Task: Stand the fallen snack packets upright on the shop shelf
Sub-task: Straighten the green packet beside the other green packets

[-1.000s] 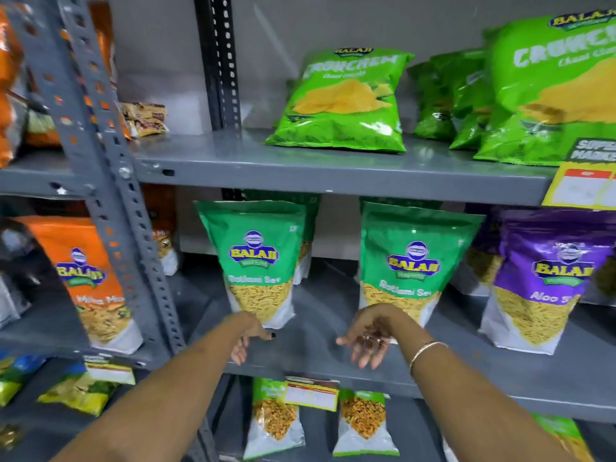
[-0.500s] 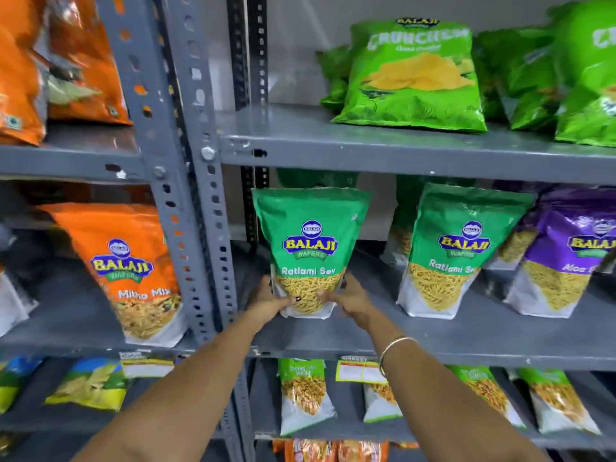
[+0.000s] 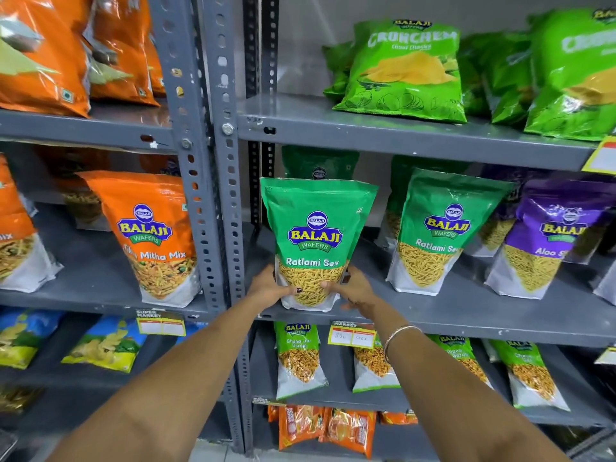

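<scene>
A green Ratlami Sev packet [image 3: 316, 228] stands upright near the front left of the middle grey shelf [image 3: 466, 315]. My left hand [image 3: 270, 288] grips its lower left corner and my right hand [image 3: 353, 290] grips its lower right corner, thumbs on the clear window. A second green Ratlami Sev packet [image 3: 440, 228] stands upright to its right, leaning back slightly, with a purple Aloo Sev packet [image 3: 546, 235] beyond it. Another green packet [image 3: 318, 161] shows behind the held one, mostly hidden.
A perforated grey upright post [image 3: 216, 195] rises just left of my hands. Orange Mitha Mix packet [image 3: 150, 235] stands in the left bay. Lime Crunchem bags [image 3: 406, 68] sit on the shelf above. Small green packets [image 3: 298, 358] and a price tag [image 3: 351, 335] are below.
My hands moved from hovering open at the shelf edge onto the left green packet and now hold its base. The view has closed in and shifted left.
</scene>
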Demonstrator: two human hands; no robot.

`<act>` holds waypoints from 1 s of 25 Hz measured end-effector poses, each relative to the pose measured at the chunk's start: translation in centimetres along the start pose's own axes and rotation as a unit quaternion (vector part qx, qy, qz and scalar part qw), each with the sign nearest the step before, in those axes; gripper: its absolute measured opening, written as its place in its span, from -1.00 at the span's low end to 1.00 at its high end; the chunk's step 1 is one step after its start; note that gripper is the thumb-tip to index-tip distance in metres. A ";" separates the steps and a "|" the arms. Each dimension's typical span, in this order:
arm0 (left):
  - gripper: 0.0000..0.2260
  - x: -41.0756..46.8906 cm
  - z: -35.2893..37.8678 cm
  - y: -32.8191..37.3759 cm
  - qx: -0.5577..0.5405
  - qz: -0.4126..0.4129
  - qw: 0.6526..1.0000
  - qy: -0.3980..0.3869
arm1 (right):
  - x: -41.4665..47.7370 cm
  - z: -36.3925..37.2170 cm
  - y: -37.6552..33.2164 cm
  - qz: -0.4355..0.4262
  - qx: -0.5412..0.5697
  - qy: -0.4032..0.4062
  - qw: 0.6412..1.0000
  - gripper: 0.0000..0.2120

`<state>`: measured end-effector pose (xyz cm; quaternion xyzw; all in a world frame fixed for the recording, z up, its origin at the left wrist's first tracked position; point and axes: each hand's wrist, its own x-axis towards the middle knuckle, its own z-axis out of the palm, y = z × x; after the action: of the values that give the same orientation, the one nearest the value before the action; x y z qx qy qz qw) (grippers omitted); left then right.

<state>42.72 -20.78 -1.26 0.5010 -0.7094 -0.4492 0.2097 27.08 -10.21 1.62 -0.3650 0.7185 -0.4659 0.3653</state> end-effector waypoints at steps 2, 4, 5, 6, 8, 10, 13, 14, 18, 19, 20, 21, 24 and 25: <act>-0.43 -0.4 0.1 0.0 0.009 0.002 1.000 -0.001 | -0.1 0.0 0.1 0.003 -0.003 -0.007 1.000 -0.38; -0.41 -0.6 0.0 0.2 0.010 -0.003 1.000 -0.006 | -0.1 0.0 0.1 0.001 -0.001 -0.011 1.000 -0.38; -0.40 -0.8 -0.1 0.4 0.023 -0.008 1.000 -0.008 | -0.1 -0.1 0.2 0.002 0.001 -0.016 1.000 -0.37; -0.39 -0.9 -0.2 0.7 0.044 -0.020 0.999 -0.014 | 0.0 -0.2 0.3 0.009 0.000 -0.023 1.000 -0.36; -0.36 -1.0 -0.5 1.7 0.126 -0.079 0.988 -0.050 | 0.3 -0.9 0.6 0.029 -0.028 -0.036 0.999 -0.30; -0.50 -1.6 -0.7 3.5 0.216 -0.175 0.949 -0.149 | 0.7 -2.6 1.3 0.061 -0.072 -0.027 0.995 -0.29; -0.70 -1.9 1.2 6.4 0.278 -0.226 0.872 -0.332 | 1.4 -7.7 3.2 0.096 -0.137 0.012 0.986 -0.80; -0.70 -1.8 2.6 7.2 0.273 -0.210 0.863 -0.370 | 1.7 -9.8 4.0 0.109 -0.172 0.032 0.979 -0.73; -0.66 -0.8 10.4 9.5 0.152 -0.065 0.932 -0.322 | 1.6 -17.5 6.2 0.135 -0.305 0.090 0.939 -0.77; -0.63 -0.1 12.5 9.9 0.112 -0.031 0.956 -0.270 | 2.1 -19.2 6.9 0.129 -0.296 0.095 0.942 -0.65; -0.59 0.7 14.7 10.4 0.083 -0.004 0.973 -0.213 | 2.5 -20.7 7.5 0.112 -0.268 0.102 0.951 -0.42; -0.53 1.3 16.4 11.0 0.065 0.014 0.985 -0.160 | 3.2 -21.7 7.9 0.090 -0.219 0.103 0.966 -0.27; -0.30 3.6 20.8 12.8 -0.017 0.001 0.998 -0.064 | 5.9 -23.9 9.0 0.019 -0.055 0.085 0.995 -0.29; -0.33 4.1 21.7 13.3 -0.050 -0.007 0.998 -0.049 | 6.6 -24.4 9.4 -0.005 -0.040 0.071 0.997 -0.33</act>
<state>17.82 -13.96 -1.65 0.4723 -0.6920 -0.5096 0.1960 1.21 -3.31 -1.09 -0.3490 0.7591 -0.4631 0.2960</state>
